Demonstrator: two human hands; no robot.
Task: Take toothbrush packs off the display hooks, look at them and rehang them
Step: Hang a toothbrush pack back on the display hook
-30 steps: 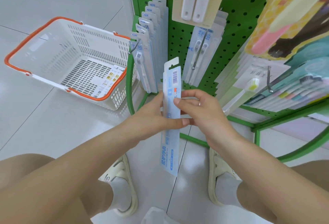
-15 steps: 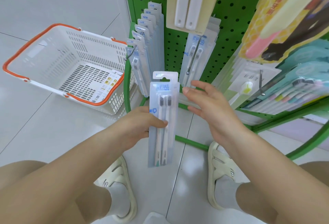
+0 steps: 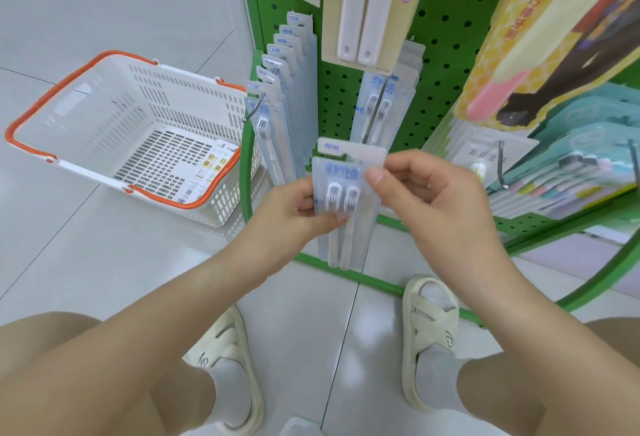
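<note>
There is one view only, from a wide-angle camera worn on the person's head, facing forward and steeply down. It sits close above both forearms, which run in from the bottom corners to the hands [image 3: 363, 207] at mid-frame. Straight below lie the knees and two sandalled feet [image 3: 429, 331] on the tiled floor [image 3: 104, 262]. The green pegboard rack [image 3: 332, 96] fills the upper right, very near (its edges bow with the lens), and a white basket [image 3: 69, 162] stands at left.
</note>
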